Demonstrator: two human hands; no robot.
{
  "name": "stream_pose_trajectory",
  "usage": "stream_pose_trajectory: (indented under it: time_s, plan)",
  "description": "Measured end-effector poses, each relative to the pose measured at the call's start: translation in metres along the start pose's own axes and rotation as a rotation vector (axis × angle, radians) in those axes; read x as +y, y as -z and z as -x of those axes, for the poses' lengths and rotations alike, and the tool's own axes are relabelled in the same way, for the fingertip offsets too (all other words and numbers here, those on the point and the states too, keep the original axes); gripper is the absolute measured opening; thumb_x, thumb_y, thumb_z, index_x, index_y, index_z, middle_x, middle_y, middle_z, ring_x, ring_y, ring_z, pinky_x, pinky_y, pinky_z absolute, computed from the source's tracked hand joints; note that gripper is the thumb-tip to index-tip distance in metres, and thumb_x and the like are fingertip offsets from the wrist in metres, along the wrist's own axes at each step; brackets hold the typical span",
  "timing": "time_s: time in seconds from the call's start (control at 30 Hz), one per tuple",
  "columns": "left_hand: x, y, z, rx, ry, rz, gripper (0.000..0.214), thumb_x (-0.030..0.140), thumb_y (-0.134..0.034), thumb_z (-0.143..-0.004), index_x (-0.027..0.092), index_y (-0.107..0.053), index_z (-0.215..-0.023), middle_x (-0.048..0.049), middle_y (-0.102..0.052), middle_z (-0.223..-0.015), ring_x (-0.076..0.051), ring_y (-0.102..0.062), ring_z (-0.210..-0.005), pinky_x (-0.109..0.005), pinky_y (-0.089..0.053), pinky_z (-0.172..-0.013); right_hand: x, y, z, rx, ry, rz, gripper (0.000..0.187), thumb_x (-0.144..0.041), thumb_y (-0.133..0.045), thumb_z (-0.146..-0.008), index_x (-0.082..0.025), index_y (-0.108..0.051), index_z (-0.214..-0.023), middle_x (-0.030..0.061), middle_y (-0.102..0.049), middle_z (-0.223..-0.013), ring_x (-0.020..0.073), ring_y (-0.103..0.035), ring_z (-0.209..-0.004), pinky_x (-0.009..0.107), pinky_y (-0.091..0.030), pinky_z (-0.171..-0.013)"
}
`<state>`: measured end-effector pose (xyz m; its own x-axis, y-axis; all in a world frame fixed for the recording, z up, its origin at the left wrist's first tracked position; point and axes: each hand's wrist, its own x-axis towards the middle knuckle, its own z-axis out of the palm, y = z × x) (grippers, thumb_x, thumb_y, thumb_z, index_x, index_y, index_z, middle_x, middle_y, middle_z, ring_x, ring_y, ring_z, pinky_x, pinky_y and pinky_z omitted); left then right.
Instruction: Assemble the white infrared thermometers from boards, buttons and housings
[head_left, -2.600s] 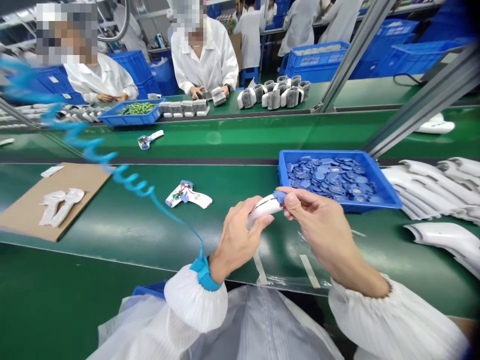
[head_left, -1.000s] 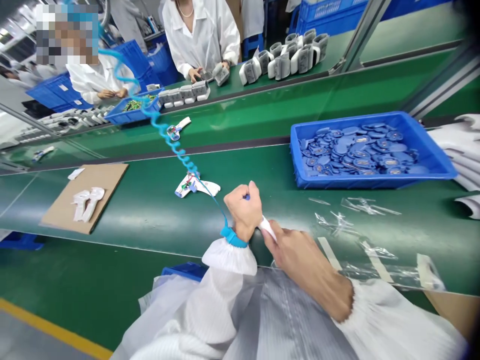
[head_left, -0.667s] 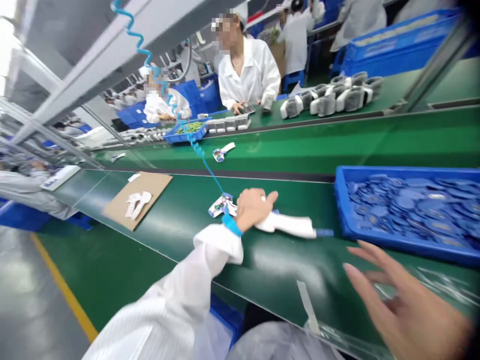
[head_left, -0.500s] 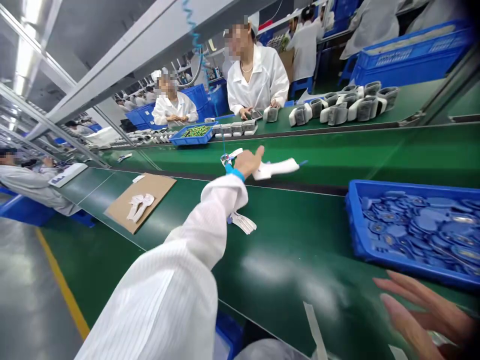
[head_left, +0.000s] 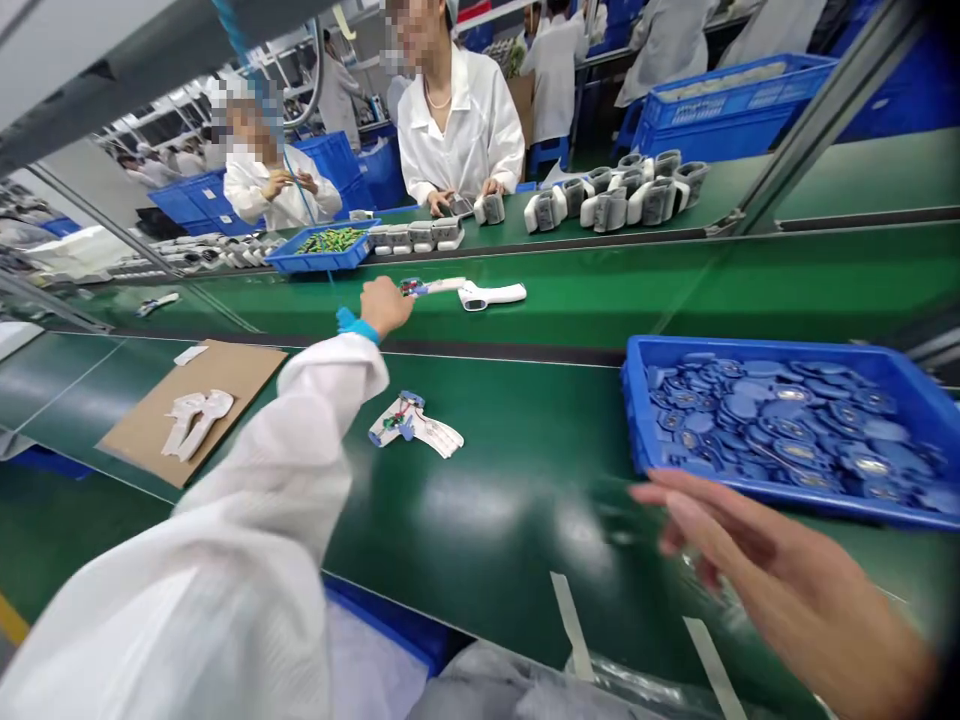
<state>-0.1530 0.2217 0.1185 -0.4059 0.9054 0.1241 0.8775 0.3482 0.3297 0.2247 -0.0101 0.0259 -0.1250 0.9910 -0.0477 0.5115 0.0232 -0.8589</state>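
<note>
My left hand (head_left: 385,305) reaches out over the far green belt, its fingers bunched and nothing visible in them. Just to its right lies a white handheld thermometer body (head_left: 486,293) with a wired blue-and-red piece (head_left: 414,287) at its tip, not held. A blue wrist strap (head_left: 355,325) circles my left wrist. My right hand (head_left: 757,560) hangs open and empty over the near green belt, just below the front wall of a blue tray (head_left: 750,345) full of blue discs. An opened white housing with a small circuit board and wires (head_left: 412,425) lies on the near belt.
A cardboard sheet (head_left: 199,420) carrying white shell parts lies on the near belt, left of my arm. Behind the far belt, co-workers (head_left: 457,130) sit beside rows of grey-white cuffs, a blue tray of green parts (head_left: 322,262), and stacked blue crates.
The white body has left my hands and lies on the far belt. My left hand has drawn back leftward from it. The view has swung back level, and my right hand stays open.
</note>
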Motion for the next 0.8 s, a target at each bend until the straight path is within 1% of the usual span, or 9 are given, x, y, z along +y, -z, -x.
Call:
stream_pose_trajectory:
  time_s: [0.07, 0.13, 0.17, 0.27, 0.37, 0.47, 0.63, 0.73, 0.8]
  plan:
    - [-0.006, 0.017, 0.038, -0.075, -0.121, 0.078, 0.021, 0.029, -0.075, -0.092, 0.01, -0.067, -0.092, -0.0035, -0.07, -0.084, -0.017, -0.065, -0.087, -0.029, -0.046, -0.086, -0.034, -0.003, -0.022, -0.038, -0.178, -0.322, 0.052, -0.065, -0.058, -0.095, -0.027, -0.072, -0.126, 0.0132, -0.072, -0.13, 0.0287, -0.076, -0.091, 0.035, -0.066, -0.064]
    - [-0.012, 0.02, 0.097, -0.179, -0.247, 0.205, 0.023, 0.034, -0.082, -0.084, 0.018, -0.067, -0.091, 0.0005, -0.071, -0.083, -0.014, -0.064, -0.077, -0.025, -0.047, -0.075, -0.055, -0.009, -0.033, -0.141, -0.294, -0.62, 0.06, -0.07, -0.049, -0.096, -0.023, -0.07, -0.129, 0.017, -0.067, -0.137, 0.0306, -0.075, -0.102, 0.037, -0.066, -0.07]
    - [-0.015, 0.016, 0.13, -0.274, -0.328, 0.388, 0.021, 0.03, -0.081, -0.083, 0.019, -0.065, -0.09, 0.0001, -0.071, -0.083, -0.015, -0.065, -0.074, -0.025, -0.048, -0.071, -0.06, -0.013, -0.034, -0.221, -0.336, -0.721, 0.063, -0.071, -0.046, -0.097, -0.022, -0.07, -0.129, 0.0181, -0.069, -0.134, 0.0301, -0.074, -0.101, 0.036, -0.065, -0.069]
    - [-0.018, -0.011, 0.225, -0.498, -0.391, 0.78, 0.015, 0.024, -0.075, -0.085, 0.021, -0.061, -0.09, -0.0031, -0.072, -0.098, -0.02, -0.069, -0.092, -0.031, -0.054, -0.086, -0.057, -0.021, -0.014, -0.448, -0.427, -0.716, 0.057, -0.067, -0.055, -0.096, -0.019, -0.073, -0.12, 0.0107, -0.074, -0.091, 0.0201, -0.068, -0.074, 0.027, -0.055, -0.056]
    - [-0.014, -0.037, 0.281, -0.608, -0.257, 0.886, 0.027, 0.024, -0.077, -0.083, 0.022, -0.057, -0.1, -0.005, -0.072, -0.11, -0.021, -0.068, -0.099, -0.033, -0.054, -0.09, -0.042, -0.023, 0.019, -0.477, -0.442, -0.522, 0.045, -0.062, -0.062, -0.095, -0.02, -0.076, -0.106, -0.0009, -0.058, -0.064, 0.0117, -0.05, -0.056, 0.024, -0.045, -0.055]
    - [-0.003, -0.049, 0.299, -0.717, -0.235, 0.893, 0.046, 0.036, -0.083, -0.079, 0.021, -0.056, -0.114, -0.0058, -0.072, -0.107, -0.022, -0.068, -0.093, -0.033, -0.053, -0.082, -0.033, -0.02, 0.044, -0.465, -0.399, -0.43, 0.046, -0.064, -0.055, -0.098, -0.023, -0.074, -0.103, -0.0034, -0.052, -0.059, 0.0125, -0.047, -0.056, 0.026, -0.045, -0.06]
    - [0.014, -0.06, 0.297, -0.808, -0.219, 0.911, 0.022, 0.03, -0.075, -0.084, 0.018, -0.068, -0.101, -0.0062, -0.074, -0.098, -0.021, -0.067, -0.091, -0.031, -0.05, -0.079, -0.024, -0.012, 0.06, -0.435, -0.279, -0.255, 0.05, -0.066, -0.048, -0.099, -0.023, -0.072, -0.111, -0.0036, -0.05, -0.057, 0.0146, -0.047, -0.052, 0.028, -0.044, -0.054]
    - [0.02, -0.065, 0.292, -1.017, -0.191, 0.918, 0.013, 0.025, -0.072, -0.082, 0.016, -0.07, -0.091, -0.0043, -0.071, -0.088, -0.018, -0.064, -0.08, -0.027, -0.045, -0.069, -0.018, -0.008, 0.059, -0.368, -0.141, -0.073, 0.051, -0.064, -0.049, -0.099, -0.023, -0.071, -0.121, 0.0034, -0.067, -0.082, 0.0187, -0.06, -0.071, 0.031, -0.051, -0.066]
    - [0.023, -0.065, 0.291, -1.039, -0.239, 0.895, 0.012, 0.026, -0.071, -0.084, 0.017, -0.069, -0.091, -0.0035, -0.07, -0.088, -0.018, -0.062, -0.079, -0.028, -0.044, -0.07, -0.013, -0.005, 0.054, -0.227, -0.095, -0.025, 0.053, -0.065, -0.049, -0.098, -0.024, -0.071, -0.124, 0.0079, -0.073, -0.105, 0.0232, -0.066, -0.092, 0.034, -0.053, -0.077]
